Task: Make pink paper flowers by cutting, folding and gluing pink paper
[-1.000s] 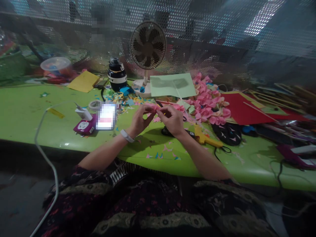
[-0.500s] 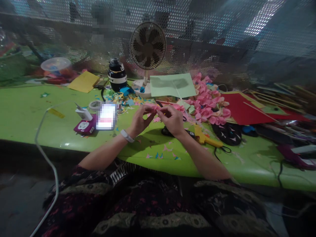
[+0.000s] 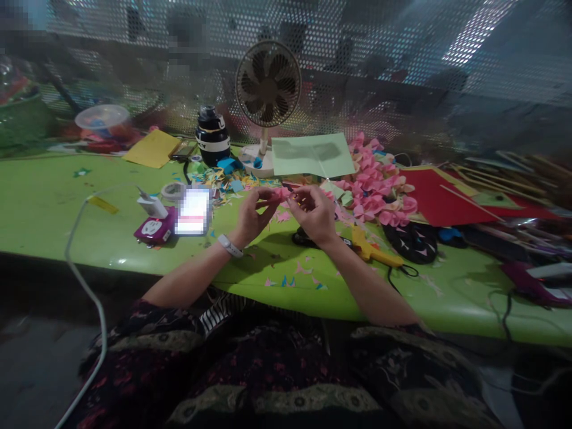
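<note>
Between my two hands, above the green table point(image 3: 147, 262), is a small pink paper flower point(image 3: 280, 195), partly covered by fingers. My left hand point(image 3: 254, 215) pinches it from the left, thumb and fingertips together. From the right, my right hand point(image 3: 314, 213) closes its thumb and index finger on the flower's other edge. Below my right wrist lies a yellow glue gun point(image 3: 375, 253) with a black cord. Many finished-looking pink flowers point(image 3: 373, 179) are heaped beyond my right hand.
A fan point(image 3: 268, 86), a dark bottle point(image 3: 213, 140) and a pale green sheet point(image 3: 313, 154) stand or lie at the back. Left are a lit phone point(image 3: 193, 211) and a purple power socket point(image 3: 154, 229). Red paper point(image 3: 447, 196) and black scissors handles point(image 3: 411, 241) lie right. Paper scraps are scattered about.
My right hand has shifted slightly right and up, its fingers turned a little on the flower. My left hand has stayed nearly still.
</note>
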Available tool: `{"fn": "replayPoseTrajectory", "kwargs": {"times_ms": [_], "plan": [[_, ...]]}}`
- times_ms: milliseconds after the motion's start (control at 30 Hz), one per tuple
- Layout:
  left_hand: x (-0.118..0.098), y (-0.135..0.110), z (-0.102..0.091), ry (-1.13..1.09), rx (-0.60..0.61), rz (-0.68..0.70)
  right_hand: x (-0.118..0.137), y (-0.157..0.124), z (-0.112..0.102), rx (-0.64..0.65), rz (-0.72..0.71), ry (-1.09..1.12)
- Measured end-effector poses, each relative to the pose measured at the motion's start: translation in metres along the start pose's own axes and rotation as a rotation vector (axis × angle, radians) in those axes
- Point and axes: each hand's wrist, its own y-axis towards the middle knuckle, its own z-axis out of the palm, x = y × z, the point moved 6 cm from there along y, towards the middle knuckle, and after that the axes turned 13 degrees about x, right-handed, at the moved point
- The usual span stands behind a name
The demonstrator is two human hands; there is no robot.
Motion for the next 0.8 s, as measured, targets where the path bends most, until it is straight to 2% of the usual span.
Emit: {"fn": "replayPoseTrajectory", "kwargs": {"times_ms": [233, 367, 800], "plan": [[-0.001, -0.001, 0.002, 0.029, 0.038, 0.026, -0.004, -0.001, 0.0, -0.039, 0.015, -0.079], [-0.007, -0.001, 0.003, 0.064, 0.055, 0.099, -0.005, -0.002, -0.002, -0.085, 0.014, -0.103], [-0.029, 0.001, 0.0, 0.328, 0.121, 0.3, -0.006, -0.002, -0.001, -0.113, -0.044, -0.233]]}}
